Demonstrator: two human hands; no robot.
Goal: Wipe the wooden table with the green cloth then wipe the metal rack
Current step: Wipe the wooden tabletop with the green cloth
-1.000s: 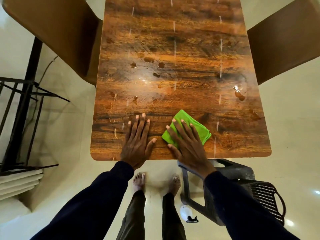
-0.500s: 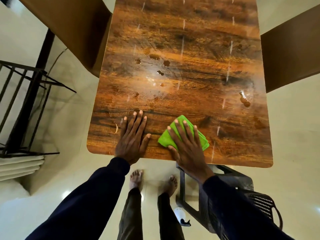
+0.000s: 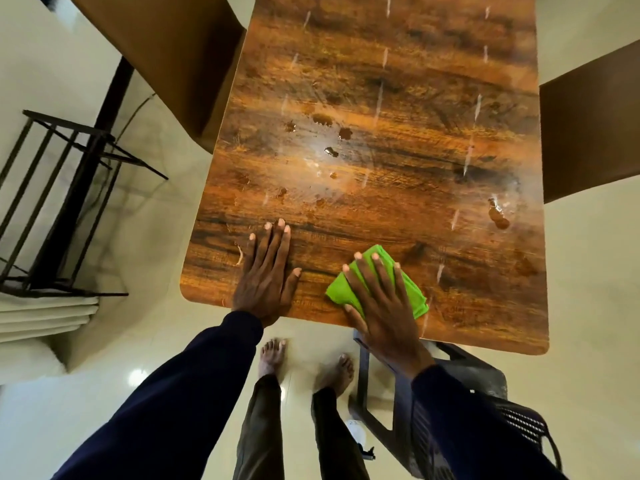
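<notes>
Right hand (image 3: pixel 384 306), grip flat with fingers straight and spread, presses the folded green cloth (image 3: pixel 414 296) onto the wooden bench (image 3: pixel 398 168) near its lower edge, centre frame. Left hand (image 3: pixel 266 275), grip likewise flat and holding nothing, rests on the bench just beside it. Metal rack (image 3: pixel 78 188) stands on the floor at left of frame.

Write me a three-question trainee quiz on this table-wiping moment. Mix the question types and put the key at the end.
1. True or false: the left hand lies flat on the wooden table and holds nothing.
2. Pick one: the green cloth is pressed to the table by A) the right hand, B) the left hand, C) both hands.
3. Fill in: the metal rack stands on the floor to the person's ___.

Key: 1 true; 2 A; 3 left.
</notes>
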